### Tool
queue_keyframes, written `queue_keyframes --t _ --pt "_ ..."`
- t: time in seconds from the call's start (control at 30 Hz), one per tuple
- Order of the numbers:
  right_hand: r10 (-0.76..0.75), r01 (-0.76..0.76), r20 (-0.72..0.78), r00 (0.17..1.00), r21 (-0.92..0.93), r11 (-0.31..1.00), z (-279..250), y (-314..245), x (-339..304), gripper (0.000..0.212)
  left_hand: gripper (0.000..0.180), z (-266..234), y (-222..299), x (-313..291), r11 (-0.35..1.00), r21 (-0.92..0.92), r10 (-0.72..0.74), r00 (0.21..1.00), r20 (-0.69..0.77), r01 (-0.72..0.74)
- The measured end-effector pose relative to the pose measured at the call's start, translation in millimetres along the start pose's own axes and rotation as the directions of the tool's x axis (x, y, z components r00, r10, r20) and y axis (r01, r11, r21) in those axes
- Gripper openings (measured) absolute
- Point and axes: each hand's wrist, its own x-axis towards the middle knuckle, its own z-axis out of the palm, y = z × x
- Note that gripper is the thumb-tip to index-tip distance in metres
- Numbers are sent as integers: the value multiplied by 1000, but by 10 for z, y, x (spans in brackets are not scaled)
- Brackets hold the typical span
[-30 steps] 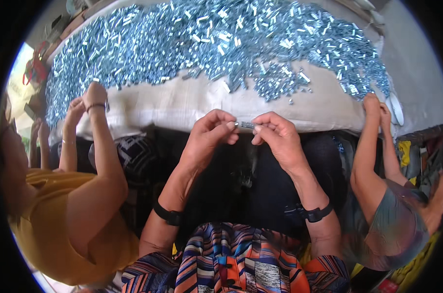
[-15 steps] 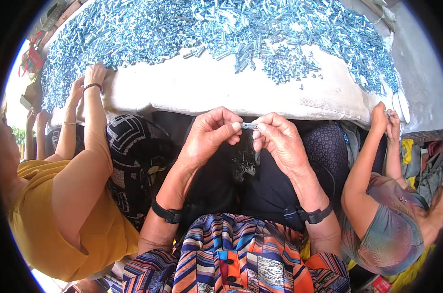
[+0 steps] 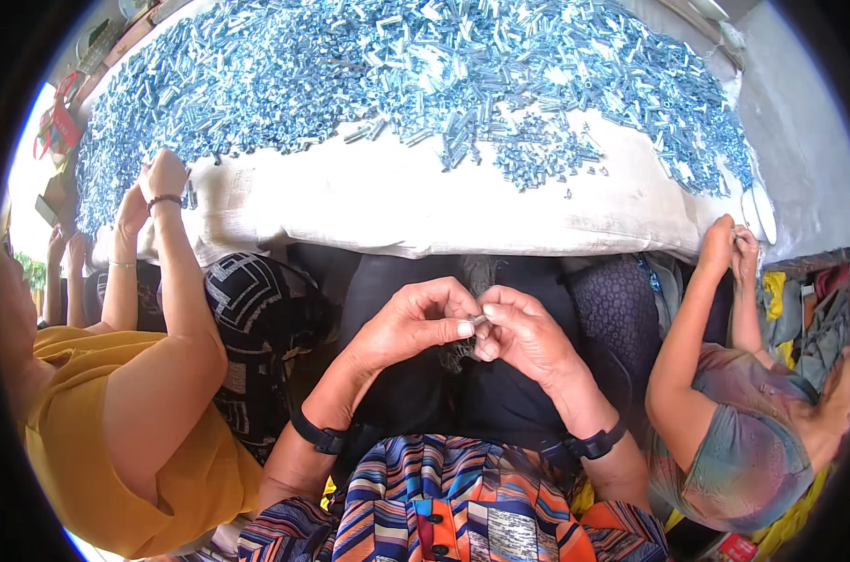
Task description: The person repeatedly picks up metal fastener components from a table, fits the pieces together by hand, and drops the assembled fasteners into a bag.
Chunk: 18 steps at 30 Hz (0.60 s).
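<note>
Head | left hand (image 3: 419, 318), right hand (image 3: 526, 334): grey piece (image 3: 478, 320) | shiny metallic tubes (image 3: 411, 75)

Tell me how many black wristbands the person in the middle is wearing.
2: one black band around the left forearm, the other band around the right forearm. Both show clearly; the patterned sleeves could hide any higher up.

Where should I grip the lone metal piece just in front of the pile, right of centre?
Likely pinch the small metal piece by its sides, coming from the cloth's near edge: it lies apart, with bare cloth nearer and the pile beyond. Its tilt is unclear.
</note>
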Motion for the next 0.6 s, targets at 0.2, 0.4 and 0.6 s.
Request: queue_keyframes --t 0.2,0.4,0.6 --pt "-60 -19 -100 993 -648 761 -97 -265 -33 16 14 -309 215 168 926 374 68 955 -288 47" --pt "-310 93 -65 949 -877 471 -86 -673 242 11 11 -519 397 581 596 800 457 790 -408 68" --pt "-590 234 205 781 -972 -28 -8 -983 848 10 14 -632 395 766 417 901 550 756 -355 121"
